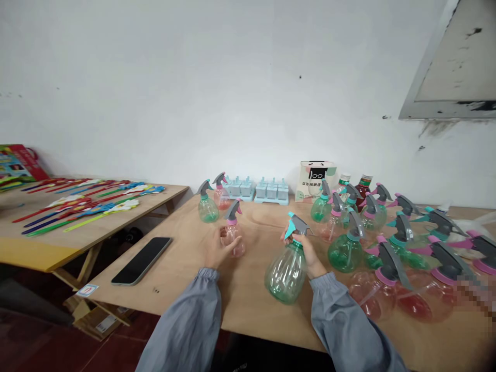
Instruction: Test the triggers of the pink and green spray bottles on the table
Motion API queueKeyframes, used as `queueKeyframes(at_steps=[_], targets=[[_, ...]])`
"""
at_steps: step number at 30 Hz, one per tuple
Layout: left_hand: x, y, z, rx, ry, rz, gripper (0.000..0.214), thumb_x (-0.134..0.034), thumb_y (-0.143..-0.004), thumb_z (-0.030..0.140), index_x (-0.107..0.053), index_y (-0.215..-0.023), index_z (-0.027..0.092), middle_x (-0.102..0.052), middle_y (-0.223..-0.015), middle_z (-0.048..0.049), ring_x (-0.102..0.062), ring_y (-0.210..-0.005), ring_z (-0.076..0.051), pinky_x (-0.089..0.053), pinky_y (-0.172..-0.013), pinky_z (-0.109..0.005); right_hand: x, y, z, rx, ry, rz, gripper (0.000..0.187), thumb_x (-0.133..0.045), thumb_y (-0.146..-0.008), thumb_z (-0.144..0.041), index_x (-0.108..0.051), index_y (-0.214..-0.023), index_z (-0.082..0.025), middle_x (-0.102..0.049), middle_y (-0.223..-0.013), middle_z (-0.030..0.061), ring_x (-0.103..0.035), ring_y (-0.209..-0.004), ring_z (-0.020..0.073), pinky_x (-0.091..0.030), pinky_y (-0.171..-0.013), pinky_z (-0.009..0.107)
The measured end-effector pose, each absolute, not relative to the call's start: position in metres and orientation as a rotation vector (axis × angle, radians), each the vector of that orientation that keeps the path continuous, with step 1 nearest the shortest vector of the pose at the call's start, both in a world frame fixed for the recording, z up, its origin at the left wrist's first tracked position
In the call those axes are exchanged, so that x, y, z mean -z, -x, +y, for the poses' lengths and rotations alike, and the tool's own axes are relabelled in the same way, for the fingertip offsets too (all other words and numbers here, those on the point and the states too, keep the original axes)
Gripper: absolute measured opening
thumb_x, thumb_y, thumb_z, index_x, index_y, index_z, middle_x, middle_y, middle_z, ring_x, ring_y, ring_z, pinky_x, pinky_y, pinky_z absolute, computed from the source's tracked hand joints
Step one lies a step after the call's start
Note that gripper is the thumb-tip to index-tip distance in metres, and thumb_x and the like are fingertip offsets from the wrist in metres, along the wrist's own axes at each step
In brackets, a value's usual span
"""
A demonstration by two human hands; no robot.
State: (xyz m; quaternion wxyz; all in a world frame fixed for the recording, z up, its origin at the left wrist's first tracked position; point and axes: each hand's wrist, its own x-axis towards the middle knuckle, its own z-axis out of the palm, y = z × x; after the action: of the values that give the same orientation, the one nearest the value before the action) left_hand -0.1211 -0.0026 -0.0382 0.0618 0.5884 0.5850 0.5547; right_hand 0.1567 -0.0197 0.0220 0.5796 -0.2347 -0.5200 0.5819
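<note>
Two grey-blue sleeves (189, 320) are reaching in over the wooden surface (180, 263). The right hand (309, 254) is grasping a green spray bottle (284, 274) around its neck, just under the grey-and-turquoise head; the bottle is tilting a little to the right (whether its base is touching the surface is hard to tell). To its right, a crowd of other spray bottles (346, 253), pink and green, is standing close together. The left hand (220, 250) is curling its fingers around a pink spray bottle (234, 243), which is staying nearly upright. A dark-screened phone (142, 261) is lying to the left of that hand. Farther back, a green bottle (208, 209) and a pink bottle (221, 197) are standing side by side, while pale blue moulds (271, 191) and a printed paper bag (308, 188) are sitting near the white wall (194, 93).
</note>
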Motion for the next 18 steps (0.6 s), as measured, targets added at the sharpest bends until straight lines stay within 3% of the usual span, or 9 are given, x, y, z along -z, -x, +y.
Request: queueKeyframes(at_steps=[7,14,18], targets=[[0.043,0.133,-0.003,-1.631,-1.802,1.891,0.065,-0.07,-0.069,0.06,-0.054,-0.116,0.018,-0.068,-0.101,-0.0097,-0.068,-0.091,-0.027,-0.054,-0.085,-0.044,-0.021,-0.155,-0.022,-1.485,0.477,-1.189,0.028,-0.061,-0.067,-0.036,-0.065,-0.091,-0.023,-0.074,-0.089,0.0054,-0.066,-0.09,0.0251,-0.05,-0.076,0.035],[0.047,0.133,-0.003,-1.631,-1.879,1.912,0.064,-0.069,-0.071,0.057,-0.053,-0.12,0.019,-0.068,-0.103,-0.0094,-0.068,-0.09,-0.026,-0.055,-0.081,-0.043,-0.016,-0.155,-0.017,-1.447,0.444,-1.12,0.018,-0.063,-0.065,-0.034,-0.063,-0.08,-0.023,-0.073,-0.082,0.0048,-0.066,-0.089,0.025,-0.052,-0.075,0.036],[0.049,0.135,-0.001,-1.623,-1.908,1.894,0.066,-0.069,-0.071,0.058,-0.052,-0.121,0.019,-0.068,-0.102,-0.0093,-0.067,-0.09,-0.026,-0.055,-0.082,-0.044,-0.016,-0.155,-0.018,-1.529,0.439,-1.133,0.026,-0.061,-0.065,-0.034,-0.065,-0.089,-0.024,-0.074,-0.088,0.0052,-0.066,-0.093,0.0264,-0.053,-0.076,0.038]])
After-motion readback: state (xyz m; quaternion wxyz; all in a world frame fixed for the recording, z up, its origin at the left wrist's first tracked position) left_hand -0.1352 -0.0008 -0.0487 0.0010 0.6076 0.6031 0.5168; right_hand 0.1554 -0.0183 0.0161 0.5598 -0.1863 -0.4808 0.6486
